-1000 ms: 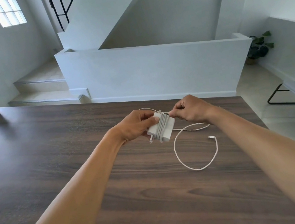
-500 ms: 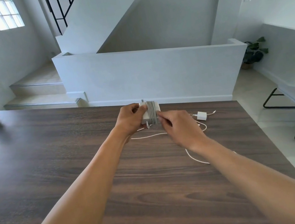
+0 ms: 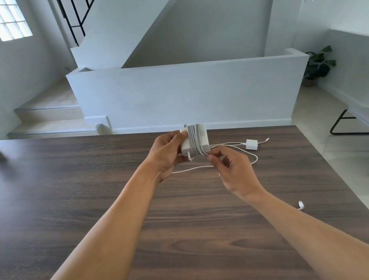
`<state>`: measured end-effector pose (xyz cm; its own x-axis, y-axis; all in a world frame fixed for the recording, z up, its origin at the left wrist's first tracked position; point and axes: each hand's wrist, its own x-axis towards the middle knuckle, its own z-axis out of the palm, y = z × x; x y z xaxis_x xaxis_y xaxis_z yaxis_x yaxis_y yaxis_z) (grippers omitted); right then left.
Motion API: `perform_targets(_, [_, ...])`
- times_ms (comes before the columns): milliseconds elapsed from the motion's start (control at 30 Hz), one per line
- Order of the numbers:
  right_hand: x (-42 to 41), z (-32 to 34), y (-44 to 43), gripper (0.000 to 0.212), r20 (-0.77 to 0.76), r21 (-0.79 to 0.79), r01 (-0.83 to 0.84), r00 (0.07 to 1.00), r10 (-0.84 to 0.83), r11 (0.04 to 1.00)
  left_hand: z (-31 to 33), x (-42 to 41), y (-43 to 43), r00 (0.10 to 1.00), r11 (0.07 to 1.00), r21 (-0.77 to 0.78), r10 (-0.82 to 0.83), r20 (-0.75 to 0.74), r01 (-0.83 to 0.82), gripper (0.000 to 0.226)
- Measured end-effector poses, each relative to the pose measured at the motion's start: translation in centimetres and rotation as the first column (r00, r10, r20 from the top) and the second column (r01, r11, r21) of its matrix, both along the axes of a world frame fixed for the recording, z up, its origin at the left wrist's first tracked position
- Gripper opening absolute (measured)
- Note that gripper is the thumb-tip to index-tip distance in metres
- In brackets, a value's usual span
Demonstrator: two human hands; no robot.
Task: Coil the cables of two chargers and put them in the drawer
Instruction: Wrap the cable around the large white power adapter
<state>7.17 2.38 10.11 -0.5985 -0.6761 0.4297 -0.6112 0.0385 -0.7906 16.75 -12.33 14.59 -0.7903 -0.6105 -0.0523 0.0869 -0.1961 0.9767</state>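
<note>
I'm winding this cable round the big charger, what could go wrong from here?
1. The free plug lies near the table's right edge; it may drop off and tug the wound turns loose.
2. The slack cable on the table loops beside the small charger; winding could snag or drag it.

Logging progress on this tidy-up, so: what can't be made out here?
- Drawer: nowhere in the head view, beyond its edges.
- Large charger cable: right hand and forearm hide its run from coil to connector.
- Large charger's left side: covered by the left hand.
</note>
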Motion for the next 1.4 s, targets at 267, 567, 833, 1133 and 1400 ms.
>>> perform_targets(267, [-3.3,2.3,0.6,0.028,-0.030,0.278,-0.039,0.998,0.049,0.960,0.4,1.1,0.5,0.935,0.934,-0.062,-0.348,0.063,0.352,0.031])
perform_targets(567, [-4.9,6.1,-0.2,0.034,0.064,0.537,-0.135,0.991,0.120,0.833,-0.2,1.2,1.1,0.909,0.857,-0.335,-0.305,0.283,0.392,0.026])
perform_targets(833, [-3.4,6.9,-0.2,0.021,-0.024,0.409,-0.018,0.999,0.031,0.912,-0.7,0.5,1.1,0.969,0.924,-0.363,-0.029,0.245,0.119,0.024])
perform_targets(1133, [-0.2,4.3,0.9,0.016,-0.109,0.202,0.076,0.993,-0.055,0.976,-0.8,-0.8,1.3,0.973,0.972,-0.211,0.143,0.183,-0.103,0.026])
perform_targets(1400, [1.9,2.6,1.3,0.017,-0.166,0.102,0.038,0.986,-0.020,0.994,-1.4,-1.7,1.3,0.949,0.957,-0.159,0.269,0.166,-0.244,0.028])
